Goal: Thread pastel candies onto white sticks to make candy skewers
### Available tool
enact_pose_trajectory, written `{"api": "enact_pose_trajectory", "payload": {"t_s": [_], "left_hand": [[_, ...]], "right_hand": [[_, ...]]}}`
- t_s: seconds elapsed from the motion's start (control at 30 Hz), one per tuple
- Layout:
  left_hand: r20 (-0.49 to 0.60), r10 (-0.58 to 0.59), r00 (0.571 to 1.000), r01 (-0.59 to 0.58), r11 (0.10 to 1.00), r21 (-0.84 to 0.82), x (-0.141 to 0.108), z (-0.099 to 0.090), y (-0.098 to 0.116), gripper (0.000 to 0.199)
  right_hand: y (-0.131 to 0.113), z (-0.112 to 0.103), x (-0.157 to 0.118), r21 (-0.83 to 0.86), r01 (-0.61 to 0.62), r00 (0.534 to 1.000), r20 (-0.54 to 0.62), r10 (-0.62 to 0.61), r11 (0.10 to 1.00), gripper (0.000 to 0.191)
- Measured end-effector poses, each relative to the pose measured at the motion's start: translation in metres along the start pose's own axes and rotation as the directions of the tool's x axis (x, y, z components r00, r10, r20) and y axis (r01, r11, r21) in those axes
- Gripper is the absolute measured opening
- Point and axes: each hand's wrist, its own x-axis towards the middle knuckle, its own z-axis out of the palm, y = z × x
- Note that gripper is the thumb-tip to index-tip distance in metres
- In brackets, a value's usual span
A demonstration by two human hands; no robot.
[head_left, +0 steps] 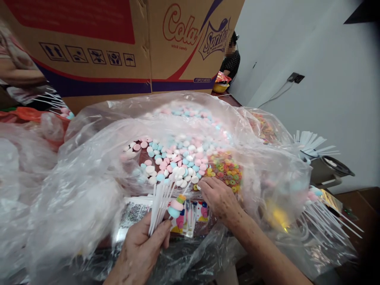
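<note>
My left hand is closed around a bundle of thin white sticks, which points up and away from me. One stick in this hand carries a pink and a blue marshmallow with a small yellow gummy ring above them. My right hand reaches to the near edge of the loose candy, fingers bent and pressed together; what lies between the fingertips is hidden. Around them spread pink, blue and white marshmallows, with a heap of coloured gummy rings to the right.
Clear plastic bags surround the candy. Printed packets lie beneath my hands. A large carton stands behind. At right are finished-looking candy sticks and a container of white sticks. People sit beyond the carton and at left.
</note>
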Motion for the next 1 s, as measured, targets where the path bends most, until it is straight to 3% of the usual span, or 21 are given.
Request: {"api": "enact_pose_trajectory", "payload": {"t_s": [0.33, 0.53, 0.73, 0.83, 0.87, 0.9, 0.93, 1.0], "left_hand": [[-0.008, 0.010, 1.000, -0.010, 1.000, -0.016, 0.001, 0.001, 0.000, 0.034], [-0.002, -0.003, 1.000, 0.003, 1.000, -0.010, -0.001, 0.001, -0.007, 0.034], [0.032, 0.064, 0.997, -0.065, 0.998, 0.026, 0.004, 0.000, -0.012, 0.027], [0.045, 0.097, 0.994, -0.101, 0.990, 0.100, 0.006, -0.001, -0.011, 0.027], [0.056, 0.107, 0.993, -0.114, 0.985, 0.128, 0.007, -0.001, -0.011, 0.025], [0.067, 0.119, 0.991, -0.128, 0.981, 0.149, 0.007, -0.001, -0.010, 0.024], [0.080, 0.126, 0.989, -0.138, 0.976, 0.167, 0.007, 0.000, -0.010, 0.023], [0.095, 0.138, 0.986, -0.154, 0.969, 0.195, 0.007, 0.003, -0.009, 0.023]], "right_hand": [[0.011, -0.004, 0.005, 0.055, -0.055, 0.992, 0.114, 0.049, 0.997, 0.021], [0.009, -0.014, 0.005, -0.040, 0.021, 0.982, 0.187, -0.013, 0.999, 0.020], [0.004, 0.002, 0.001, -0.092, -0.009, 0.999, 0.033, 0.012, 0.996, 0.024], [0.005, 0.005, 0.001, 0.148, -0.181, 0.977, -0.086, 0.195, 0.972, 0.020], [0.004, 0.003, 0.001, 0.313, -0.265, 0.946, -0.099, 0.309, 0.912, 0.017], [0.004, 0.001, 0.002, 0.506, -0.344, 0.897, -0.072, 0.436, 0.791, 0.012], [0.002, -0.003, 0.003, 0.691, -0.397, 0.836, -0.001, 0.549, 0.604, 0.008], [-0.003, -0.011, 0.006, 0.912, -0.389, 0.726, 0.216, 0.653, 0.130, 0.011]]}}
